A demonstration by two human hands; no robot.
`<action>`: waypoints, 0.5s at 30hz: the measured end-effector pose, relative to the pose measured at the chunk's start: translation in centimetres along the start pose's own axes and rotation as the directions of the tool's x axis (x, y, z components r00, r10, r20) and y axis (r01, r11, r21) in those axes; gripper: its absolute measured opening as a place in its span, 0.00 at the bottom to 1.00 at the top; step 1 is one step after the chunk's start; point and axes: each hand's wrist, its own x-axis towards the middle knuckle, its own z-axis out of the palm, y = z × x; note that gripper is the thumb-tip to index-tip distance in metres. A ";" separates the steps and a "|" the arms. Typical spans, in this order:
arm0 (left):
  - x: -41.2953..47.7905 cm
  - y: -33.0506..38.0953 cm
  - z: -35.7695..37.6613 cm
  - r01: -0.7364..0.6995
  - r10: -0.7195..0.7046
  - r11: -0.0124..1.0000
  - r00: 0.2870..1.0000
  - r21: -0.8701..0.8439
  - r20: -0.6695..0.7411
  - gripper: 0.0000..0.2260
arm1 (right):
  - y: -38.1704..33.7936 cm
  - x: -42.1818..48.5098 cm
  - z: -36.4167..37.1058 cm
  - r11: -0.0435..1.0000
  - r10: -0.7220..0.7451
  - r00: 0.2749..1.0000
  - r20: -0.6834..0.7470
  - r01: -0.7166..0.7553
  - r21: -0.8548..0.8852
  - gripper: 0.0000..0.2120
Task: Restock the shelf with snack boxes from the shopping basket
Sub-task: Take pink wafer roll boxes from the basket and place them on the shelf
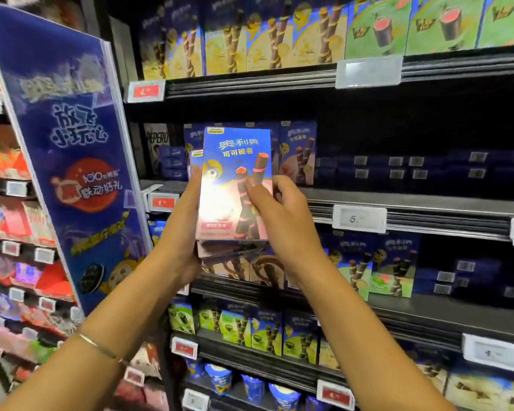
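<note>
At frame centre, a stack of snack boxes [224, 251] is gripped from the left and beneath by the left hand [185, 231], fingers curled round its edge. The front box [230, 173] (blue and pink, printed 可可脆卷) is pinched at its right edge by the right hand [281, 210]. The stack is held before the middle shelf [404, 200], where similar boxes [298, 152] stand. A price tag [359, 219], centre right, reads "5."

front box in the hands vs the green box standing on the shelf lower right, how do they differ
The front box has a pink lower half; the green box has a green one. The front box is held in the air, pinched by the right hand, at the front of a stack that the left hand grips; the green box stands on a shelf, untouched. Both are upright, blue-topped, picturing wafer rolls.
</note>
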 end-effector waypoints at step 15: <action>12.8 2.8 -12.9 -0.092 0.106 0.993 0.975 0.077 -0.195 0.23 | 5.4 15.3 1.2 0.997 0.027 0.998 -0.048 -0.031 -0.072 0.14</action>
